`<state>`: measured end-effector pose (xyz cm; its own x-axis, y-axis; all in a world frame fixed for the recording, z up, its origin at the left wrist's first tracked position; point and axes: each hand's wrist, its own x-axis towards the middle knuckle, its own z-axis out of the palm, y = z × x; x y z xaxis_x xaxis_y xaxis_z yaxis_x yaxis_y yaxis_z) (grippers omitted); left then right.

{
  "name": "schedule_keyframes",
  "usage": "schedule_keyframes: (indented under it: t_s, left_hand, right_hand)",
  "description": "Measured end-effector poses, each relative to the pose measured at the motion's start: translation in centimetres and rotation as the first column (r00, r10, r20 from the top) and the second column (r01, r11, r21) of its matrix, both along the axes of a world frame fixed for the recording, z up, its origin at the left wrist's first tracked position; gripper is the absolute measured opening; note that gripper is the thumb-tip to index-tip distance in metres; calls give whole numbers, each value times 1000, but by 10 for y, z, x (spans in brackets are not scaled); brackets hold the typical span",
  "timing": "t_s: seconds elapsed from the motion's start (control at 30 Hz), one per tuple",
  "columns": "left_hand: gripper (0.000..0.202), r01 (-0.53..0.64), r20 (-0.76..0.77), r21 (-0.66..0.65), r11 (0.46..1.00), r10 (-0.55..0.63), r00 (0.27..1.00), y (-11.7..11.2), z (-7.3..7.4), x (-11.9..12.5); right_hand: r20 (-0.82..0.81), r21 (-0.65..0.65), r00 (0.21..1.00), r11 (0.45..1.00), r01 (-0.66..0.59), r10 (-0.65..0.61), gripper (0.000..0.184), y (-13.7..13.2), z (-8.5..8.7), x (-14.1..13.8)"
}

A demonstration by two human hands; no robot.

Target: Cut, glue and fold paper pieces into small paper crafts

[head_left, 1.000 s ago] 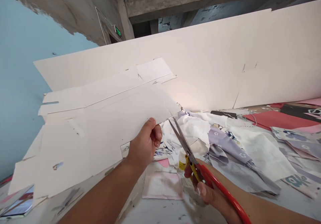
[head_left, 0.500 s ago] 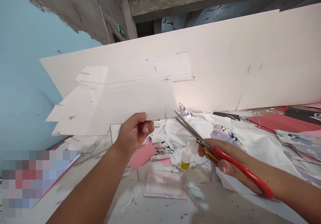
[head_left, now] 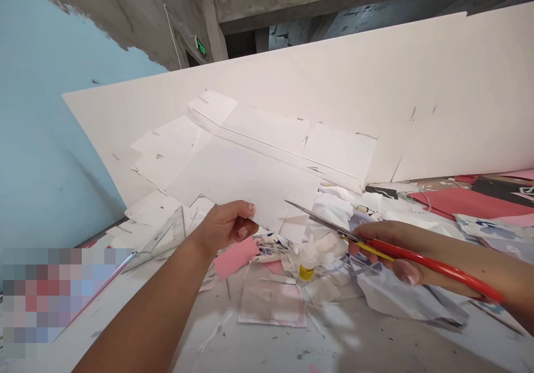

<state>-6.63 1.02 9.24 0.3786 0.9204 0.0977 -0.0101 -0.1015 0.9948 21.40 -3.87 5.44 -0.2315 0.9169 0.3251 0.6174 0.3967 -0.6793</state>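
Scissors point(head_left: 434, 266) with red handles and yellow inner grips sit in the right hand point(head_left: 387, 253), seen from the head camera, its fingers point(head_left: 403, 271) clamped around the handles. Their steel blades point(head_left: 319, 221) lie close together over the lower edge of a white cut-out card point(head_left: 246, 167); whether the card sits between them is hard to tell. The left hand point(head_left: 225, 226) holds that card up by its lower edge, with the fingers point(head_left: 250, 209) clamped on it, in front of a large white board point(head_left: 417, 83). Below the hands, the bench point(head_left: 267, 348) carries a small glue bottle point(head_left: 307, 259) with a yellow label, a pink paper scrap point(head_left: 236, 257), a pale pink sheet point(head_left: 271, 303), crumpled fabric point(head_left: 400, 295) and a clear plastic set square point(head_left: 162, 239). A red sheet point(head_left: 463, 203) lies farther right, beyond the right hand. A blue wall point(head_left: 41, 111) rises on the left.
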Motion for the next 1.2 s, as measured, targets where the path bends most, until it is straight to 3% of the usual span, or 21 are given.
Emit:
schedule_keyframes:
  t_s: [0.07,0.13,0.27,0.43,0.57,0.77,1.0,1.2]
  left_hand:
    - [30,-2,-17,-15,1000,1,1000,-1,-1,1]
    - [29,-6,-23,-26,1000,6,1000,-1,-1,2]
    - [28,-3,-28,-35,999,2,1000,0,-2,3]
    - [27,4,-35,-28,1000,-5,999,1,-2,2]
    - [29,9,-30,-21,1000,-9,1000,1,-1,0]
    - [27,22,-22,-42,999,-23,999,1,-1,3]
    - [27,46,-36,-79,996,-49,998,1,-1,3]
    - [29,35,-30,-69,997,-37,999,1,1,-1]
  right_hand:
    - [24,-116,987,981,-154,158,57,3,4,7]
    - [23,-165,977,964,-207,213,55,5,7,12]
    - [32,-167,986,974,-155,162,55,3,13,12]
    - [58,-257,988,959,-121,140,32,-3,24,8]
    - [54,-306,979,936,-172,198,34,-3,25,10]
    - [78,-288,987,951,-115,143,31,-4,26,9]
    - [85,-375,991,925,-62,101,37,-10,35,6]
    - [112,-383,981,918,-103,157,34,-9,35,5]
